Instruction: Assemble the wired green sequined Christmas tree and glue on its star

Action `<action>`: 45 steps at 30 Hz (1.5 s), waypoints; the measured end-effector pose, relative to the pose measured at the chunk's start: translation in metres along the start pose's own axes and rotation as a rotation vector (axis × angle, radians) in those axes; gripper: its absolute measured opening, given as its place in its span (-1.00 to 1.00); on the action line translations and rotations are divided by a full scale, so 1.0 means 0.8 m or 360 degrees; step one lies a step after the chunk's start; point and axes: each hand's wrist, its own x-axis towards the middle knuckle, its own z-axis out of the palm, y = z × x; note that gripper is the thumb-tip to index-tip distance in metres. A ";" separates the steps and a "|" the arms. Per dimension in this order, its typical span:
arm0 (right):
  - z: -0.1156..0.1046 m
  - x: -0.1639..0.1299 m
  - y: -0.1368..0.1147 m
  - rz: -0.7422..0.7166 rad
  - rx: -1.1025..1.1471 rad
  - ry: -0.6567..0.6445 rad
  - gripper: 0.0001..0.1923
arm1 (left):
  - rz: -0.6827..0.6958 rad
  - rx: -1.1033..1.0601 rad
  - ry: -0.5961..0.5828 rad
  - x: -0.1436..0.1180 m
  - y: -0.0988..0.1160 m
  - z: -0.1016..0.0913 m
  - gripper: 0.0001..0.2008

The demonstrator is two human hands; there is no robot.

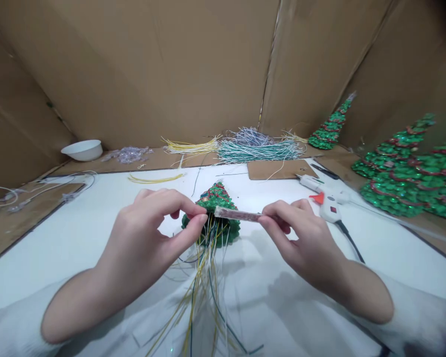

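My right hand (295,233) pinches one end of a narrow, flat brownish strip (240,214) with a pale, frayed-looking far end; its exact kind is unclear. Close to that pale end, the thumb and forefinger of my left hand (163,223) are pressed together, and whatever is between them is too small to make out. Behind and below the strip, a small green Christmas tree (215,196) with red trim lies with its base towards me. Yellow, white and dark green wires (208,277) trail from its base down towards my lap.
A glue gun (329,206) with an orange trigger lies right. Decorated green trees (397,173) stand beyond it. Along the back are green wire bundles (260,150), yellow wires (191,146), clear plastic bits (128,154) and a white bowl (82,150). Cardboard walls (163,69) enclose the table.
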 end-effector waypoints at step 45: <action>0.008 -0.008 -0.001 -0.0653 -0.0582 0.0153 -0.91 | -0.0062 0.0012 -0.0242 -0.005 -0.001 0.003 -0.92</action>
